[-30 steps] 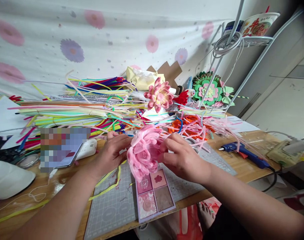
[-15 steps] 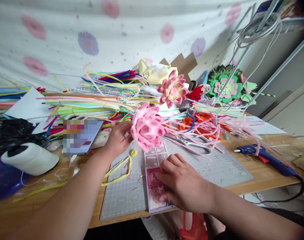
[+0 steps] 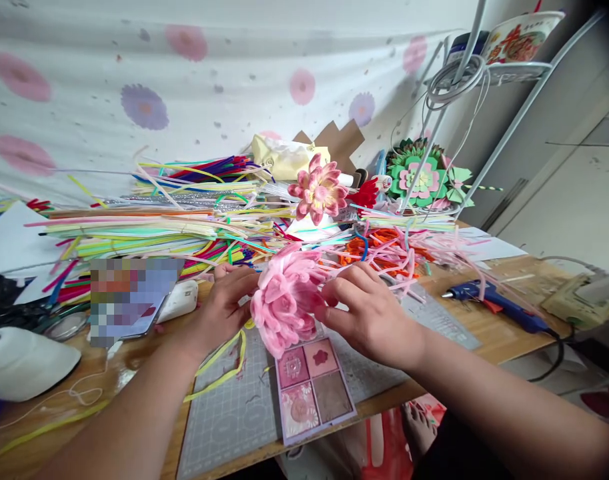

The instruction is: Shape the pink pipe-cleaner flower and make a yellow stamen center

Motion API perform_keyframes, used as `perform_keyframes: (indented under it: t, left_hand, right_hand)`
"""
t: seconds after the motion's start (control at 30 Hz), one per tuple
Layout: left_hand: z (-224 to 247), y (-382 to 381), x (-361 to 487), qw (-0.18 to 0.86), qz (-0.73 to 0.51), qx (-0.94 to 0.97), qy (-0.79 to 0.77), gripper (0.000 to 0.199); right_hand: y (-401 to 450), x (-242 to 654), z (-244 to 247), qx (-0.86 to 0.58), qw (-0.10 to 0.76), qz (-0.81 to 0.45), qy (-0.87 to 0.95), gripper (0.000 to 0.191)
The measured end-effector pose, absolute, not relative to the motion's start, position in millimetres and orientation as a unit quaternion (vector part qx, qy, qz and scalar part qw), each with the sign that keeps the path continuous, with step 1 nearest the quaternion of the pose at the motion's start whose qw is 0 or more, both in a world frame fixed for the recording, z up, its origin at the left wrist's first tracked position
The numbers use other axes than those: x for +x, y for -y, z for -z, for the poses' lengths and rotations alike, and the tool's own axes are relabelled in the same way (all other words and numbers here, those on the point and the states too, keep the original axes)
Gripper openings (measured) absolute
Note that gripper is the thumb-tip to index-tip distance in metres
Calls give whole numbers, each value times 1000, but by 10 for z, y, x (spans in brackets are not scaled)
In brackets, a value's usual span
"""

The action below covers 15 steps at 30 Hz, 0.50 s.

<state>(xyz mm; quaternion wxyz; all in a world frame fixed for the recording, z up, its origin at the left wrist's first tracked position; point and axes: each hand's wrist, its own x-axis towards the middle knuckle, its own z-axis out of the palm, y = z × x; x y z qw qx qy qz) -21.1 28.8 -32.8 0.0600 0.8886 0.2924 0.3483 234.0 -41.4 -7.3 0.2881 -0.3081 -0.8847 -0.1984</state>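
Observation:
A pink fuzzy pipe-cleaner flower [image 3: 287,297] with many layered petals is held up over the cutting mat, tilted to the side. My left hand [image 3: 225,303] grips it from the left and behind; part of those fingers is hidden by petals. On the other side, my right hand [image 3: 369,310] has curled fingers, with thumb and index finger closed at the right-hand petals. Below the flower lies an open makeup palette [image 3: 299,407] with pink, patterned and brown pans, its upper part covered by the flower and my right hand.
A grey cutting mat [image 3: 224,420] lies at the table's front edge. Yellow strips [image 3: 217,383] rest on it. Bundled pipe cleaners [image 3: 149,227] line the back, near another pink flower [image 3: 319,190]. A blue glue gun [image 3: 499,303] is at right, a phone [image 3: 134,300] and thread spool [image 3: 29,363] at left.
My right hand has risen from the palette to the flower's petals. The flower, in my left hand, has turned and come slightly lower. The camera view has shifted rightward.

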Motion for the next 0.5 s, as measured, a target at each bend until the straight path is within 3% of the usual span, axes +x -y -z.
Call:
perform_keyframes:
  t: [0.2, 0.37, 0.43, 0.5]
  left_hand:
    - [342, -315, -213, 104, -318, 900, -280, 31]
    - [339, -358, -247, 132, -329, 880, -315, 35]
    - [337, -377, -267, 141, -331, 871, -334, 33]
    - [350, -396, -286, 119, -336, 869, -342, 28]
  right_hand:
    - [380, 2392, 23, -289, 311, 176, 888, 24]
    - [447, 2456, 117, -315, 372, 93, 868, 8]
    - [501, 2415, 215, -336, 333, 18, 881, 11]
    - [554, 2331, 308, -347, 233, -35, 908, 19]
